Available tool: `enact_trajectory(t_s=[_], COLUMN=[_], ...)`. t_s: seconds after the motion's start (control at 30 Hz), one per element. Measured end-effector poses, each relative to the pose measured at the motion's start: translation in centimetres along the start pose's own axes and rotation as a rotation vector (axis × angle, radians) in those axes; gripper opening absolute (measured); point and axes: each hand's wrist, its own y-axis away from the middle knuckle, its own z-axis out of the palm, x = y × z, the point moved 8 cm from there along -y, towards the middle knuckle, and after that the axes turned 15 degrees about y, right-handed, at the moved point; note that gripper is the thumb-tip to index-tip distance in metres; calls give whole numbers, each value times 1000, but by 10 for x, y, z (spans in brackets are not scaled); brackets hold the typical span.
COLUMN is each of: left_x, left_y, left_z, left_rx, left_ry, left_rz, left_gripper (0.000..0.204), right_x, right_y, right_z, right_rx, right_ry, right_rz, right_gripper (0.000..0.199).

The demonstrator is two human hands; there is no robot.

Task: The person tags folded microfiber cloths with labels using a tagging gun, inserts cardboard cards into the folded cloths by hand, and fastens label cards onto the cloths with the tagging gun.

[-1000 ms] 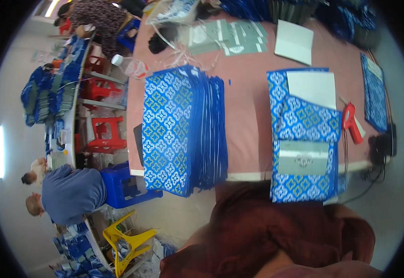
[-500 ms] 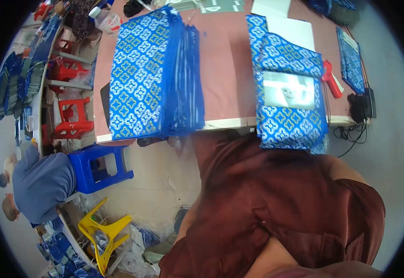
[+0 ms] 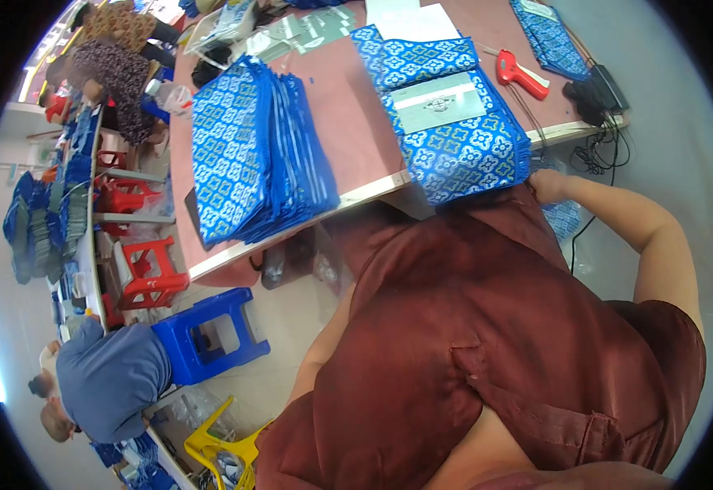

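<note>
My right hand (image 3: pixel 546 186) is low beside the table's front edge, against my brown garment (image 3: pixel 471 269) and just off the near right corner of a stack of blue patterned fabric pieces (image 3: pixel 462 163). Its fingers are too small and partly hidden to read. A silvery card with a dark emblem (image 3: pixel 438 104) lies on that stack, under a folded-back blue flap (image 3: pixel 426 61). My left forearm (image 3: pixel 324 339) runs down behind the garment, and the left hand is out of sight. A taller stack of the same blue pieces (image 3: pixel 230 159) stands on the table's left.
A red glue gun (image 3: pixel 521 75) with cords lies right of the card stack. Beyond are white sheets (image 3: pixel 417 23), clear packets (image 3: pixel 307 31) and a plastic bottle (image 3: pixel 168 94). A blue stool (image 3: pixel 209 335), yellow stool (image 3: pixel 221 445) and seated person (image 3: pixel 115 376) are at left.
The view has turned, so the table now slants and its things sit higher. My right forearm and hand have come into sight at the right. Both stacks still lie on the table.
</note>
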Motion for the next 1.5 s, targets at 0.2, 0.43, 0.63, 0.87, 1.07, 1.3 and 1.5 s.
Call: enact_trajectory(t_s=[0.2, 0.43, 0.63, 0.87, 1.07, 1.3, 1.5], left_x=[46, 65, 199, 387, 490, 494, 497], left_y=[-16, -25, 69, 147, 107, 19, 65], left_z=[8, 44, 118, 242, 321, 359, 366], left_rx=[17, 64, 155, -48, 8, 117, -194], left_ry=[41, 161, 188, -92, -392, -818, -151], left_rz=[86, 140, 689, 1264, 1377, 1029, 1221], left_gripper=[21, 21, 14, 15, 28, 43, 18], right_x=[-25, -65, -122, -37, 5, -6, 18], right_y=[-8, 76, 146, 73, 29, 43, 48], right_z=[-12, -61, -202, -315, -323, -300, -297], right_rx=[-9, -180, 220, 1121, 1424, 1365, 1335], right_ry=[211, 424, 68, -365, -617, -570, -611], right_rz=[-116, -369, -834, -523, -302, -316, -270], right_gripper=[29, 27, 20, 19, 19, 20, 35])
